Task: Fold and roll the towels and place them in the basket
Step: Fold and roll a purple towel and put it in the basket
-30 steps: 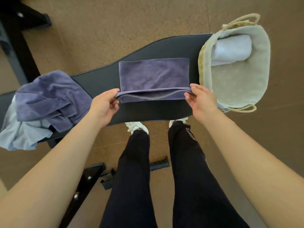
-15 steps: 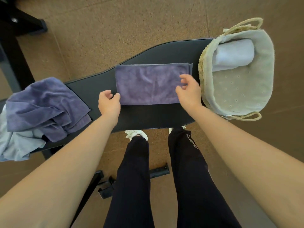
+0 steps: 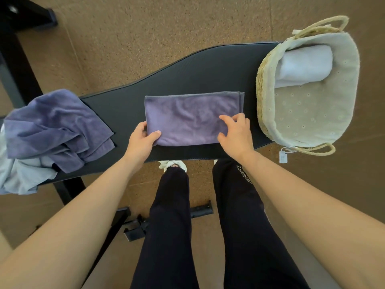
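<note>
Towel (image 3: 187, 119) now folded flat; L hand (image 3: 143, 138) pinching near-left corner.

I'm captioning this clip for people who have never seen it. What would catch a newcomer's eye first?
Probably the folded purple towel lying flat mid-bench, with the left hand gripping its near left corner and the right hand pressing on its right end. Next, the lined straw basket at the bench's right end, one pale rolled towel inside it. Last, the heap of unfolded towels at the left end.

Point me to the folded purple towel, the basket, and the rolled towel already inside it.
folded purple towel (image 3: 187, 115): head view, its flat middle.
basket (image 3: 263, 80): head view, woven left wall.
rolled towel (image 3: 305, 63): head view, middle of roll.
</note>
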A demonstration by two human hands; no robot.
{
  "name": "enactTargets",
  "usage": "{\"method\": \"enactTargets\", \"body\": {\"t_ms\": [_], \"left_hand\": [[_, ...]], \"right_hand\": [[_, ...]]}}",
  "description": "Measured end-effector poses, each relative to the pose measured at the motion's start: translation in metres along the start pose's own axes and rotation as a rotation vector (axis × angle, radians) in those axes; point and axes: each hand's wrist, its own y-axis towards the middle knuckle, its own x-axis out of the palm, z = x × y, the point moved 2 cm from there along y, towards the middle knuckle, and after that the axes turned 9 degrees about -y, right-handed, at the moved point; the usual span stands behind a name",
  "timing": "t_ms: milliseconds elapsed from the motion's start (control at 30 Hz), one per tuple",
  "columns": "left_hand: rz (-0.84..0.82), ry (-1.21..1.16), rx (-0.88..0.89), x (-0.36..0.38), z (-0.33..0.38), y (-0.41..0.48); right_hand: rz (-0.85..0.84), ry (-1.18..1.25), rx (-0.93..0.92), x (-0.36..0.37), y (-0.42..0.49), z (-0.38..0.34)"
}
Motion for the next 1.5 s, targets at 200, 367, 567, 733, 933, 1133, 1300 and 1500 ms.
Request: {"method": "enactTargets", "body": {"t_ms": [200,367,567,733,933,1133,1300,1500], "left_hand": [[-0.173,-0.045,0.211,0.036,0.013,-0.039],[-0.373,0.04,0.26,0.097,0.017,-0.057],[-0.111,0.167,0.315,0.11,0.018,-0.046],[-0.039,0.406,0.355,0.124,0.015,-0.018],[0.011,0.334,0.262,0.15,0.014,-0.01],[0.087,0.07,0.099,0.149,0.005,-0.007],[0.101,0.175,0.228,0.141,0.019,-0.012],[0.024,0.557,0.667,0.147,0.022,-0.022]], "right_hand": [[-0.297,0.855,0.116,-0.019,-0.012,-0.029],[-0.242,0.909,0.089,-0.025,-0.015,-0.041],[0.011,0.624,0.18,-0.02,0.007,0.006],[0.05,0.442,0.187,-0.013,0.025,0.03],[0.255,-0.051,-0.198,-0.017,0.016,0.018],[-0.136,0.017,-0.279,-0.011,0.029,0.015],[-0.328,0.43,-0.138,-0.027,0.043,0.007],[-0.575,0.964,0.172,-0.038,0.044,0.012]]}}
